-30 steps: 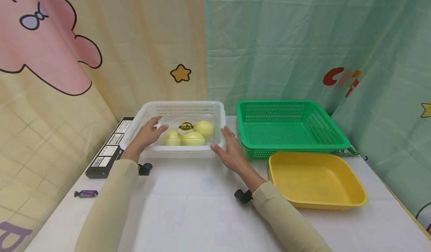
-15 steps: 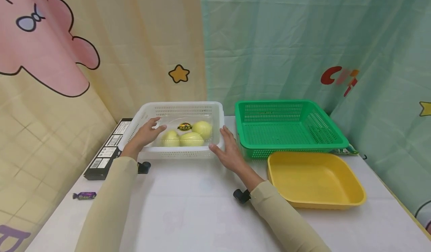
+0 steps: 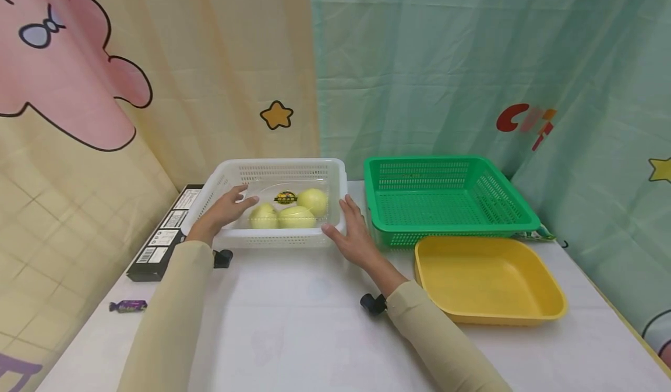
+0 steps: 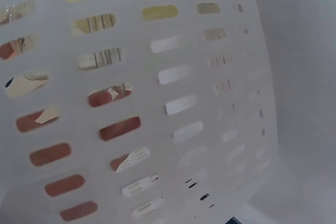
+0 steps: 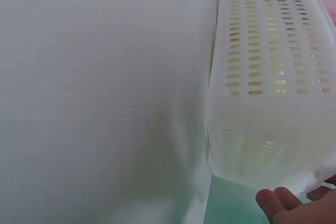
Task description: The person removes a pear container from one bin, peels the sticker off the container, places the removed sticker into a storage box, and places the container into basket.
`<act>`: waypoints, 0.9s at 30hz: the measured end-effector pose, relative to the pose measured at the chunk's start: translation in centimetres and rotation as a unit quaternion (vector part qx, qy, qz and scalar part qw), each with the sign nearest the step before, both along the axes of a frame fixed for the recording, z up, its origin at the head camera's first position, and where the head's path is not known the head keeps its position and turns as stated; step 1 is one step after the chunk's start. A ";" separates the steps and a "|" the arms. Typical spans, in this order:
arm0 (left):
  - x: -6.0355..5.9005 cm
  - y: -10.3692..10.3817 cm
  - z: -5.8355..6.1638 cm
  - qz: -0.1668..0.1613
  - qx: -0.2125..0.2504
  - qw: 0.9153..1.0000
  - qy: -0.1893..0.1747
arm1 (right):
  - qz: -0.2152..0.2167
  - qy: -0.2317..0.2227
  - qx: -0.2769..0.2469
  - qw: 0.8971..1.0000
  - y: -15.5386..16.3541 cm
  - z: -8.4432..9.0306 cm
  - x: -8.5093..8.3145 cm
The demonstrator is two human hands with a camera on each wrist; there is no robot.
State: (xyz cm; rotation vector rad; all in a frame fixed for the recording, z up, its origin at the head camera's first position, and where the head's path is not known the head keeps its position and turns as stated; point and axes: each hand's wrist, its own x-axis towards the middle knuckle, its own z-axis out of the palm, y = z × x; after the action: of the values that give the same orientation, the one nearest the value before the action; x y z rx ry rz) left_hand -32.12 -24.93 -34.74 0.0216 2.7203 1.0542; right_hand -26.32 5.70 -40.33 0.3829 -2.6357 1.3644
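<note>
A white slotted basket (image 3: 285,164) stands at the back of the table and holds a clear pack of three yellow-green fruits (image 3: 296,216) with a dark label. My left hand (image 3: 225,208) rests on the basket's left rim, its straight fingers reaching over the edge toward the fruits. My right hand (image 3: 352,232) lies flat against the basket's right front corner, thumb along the front wall. In the left wrist view the basket wall (image 4: 184,77) fills the frame. The right wrist view has the basket corner (image 5: 262,77) and my right hand's fingertips (image 5: 283,205) below it.
An empty green slotted basket (image 3: 451,226) sits right beside the white one. In front of it lies a yellow tray (image 3: 487,319). A long black box (image 3: 162,240) lies at the left, with a purple wrapped candy (image 3: 127,306) near the table's left edge. Curtains hang behind.
Both hands stay on the white basket in the same pose. The whole view has drifted slightly left; the basket itself has hardly shifted.
</note>
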 end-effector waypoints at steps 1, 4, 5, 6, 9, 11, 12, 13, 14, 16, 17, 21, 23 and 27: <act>0.0 0.0 0.0 0.000 0.000 1.000 -0.003 | 0.000 0.000 0.002 1.000 0.0 0.0 0.0; -0.2 0.1 0.0 0.004 0.000 1.000 -0.018 | 0.001 -0.004 0.006 1.000 -0.1 0.0 0.0; -0.2 0.1 0.0 0.004 0.001 1.000 -0.023 | 0.001 -0.007 0.005 1.000 -0.1 0.0 0.0; -0.3 0.1 0.0 0.005 0.004 1.000 -0.029 | 0.001 -0.010 0.004 1.000 -0.2 0.0 0.0; -0.5 0.0 -0.1 0.007 0.010 0.999 -0.042 | 0.000 -0.015 0.003 1.000 -0.2 0.0 0.0; -0.6 0.0 -0.1 0.004 0.013 0.999 -0.047 | -0.001 -0.016 0.003 1.000 -0.2 -0.1 0.0; -0.6 0.0 -0.1 0.004 0.016 0.999 -0.049 | -0.001 -0.015 0.002 1.000 -0.3 -0.1 0.0; -0.6 0.0 -0.1 0.002 0.017 0.999 -0.050 | -0.002 -0.015 0.003 1.000 -0.3 -0.2 -0.1; -0.6 0.0 -0.1 -0.002 0.018 0.999 -0.051 | -0.001 -0.015 0.003 1.000 -0.3 -0.2 -0.1; -0.6 0.0 -0.1 -0.005 0.022 0.998 -0.055 | -0.002 -0.016 0.002 1.000 -0.3 -0.3 -0.1; -0.6 0.0 -0.1 -0.007 0.024 0.998 -0.056 | -0.002 -0.016 0.002 1.000 -0.3 -0.3 -0.1; -0.7 0.1 -0.2 -0.012 0.035 0.997 -0.062 | -0.004 -0.018 0.001 1.000 -0.2 -0.3 -0.1; -0.8 0.1 -0.2 -0.013 0.038 0.997 -0.063 | -0.004 -0.018 0.003 1.000 -0.2 -0.3 -0.1; -1.1 0.0 -0.4 -0.010 0.046 0.997 -0.066 | -0.003 -0.014 0.005 1.000 -0.2 -0.3 -0.2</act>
State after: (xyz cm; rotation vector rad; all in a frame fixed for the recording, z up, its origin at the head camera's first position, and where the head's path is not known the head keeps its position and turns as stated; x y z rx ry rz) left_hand -33.26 -24.97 -35.17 -0.0065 2.5467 1.1336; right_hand -26.50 5.50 -40.65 0.3588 -2.6654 1.3652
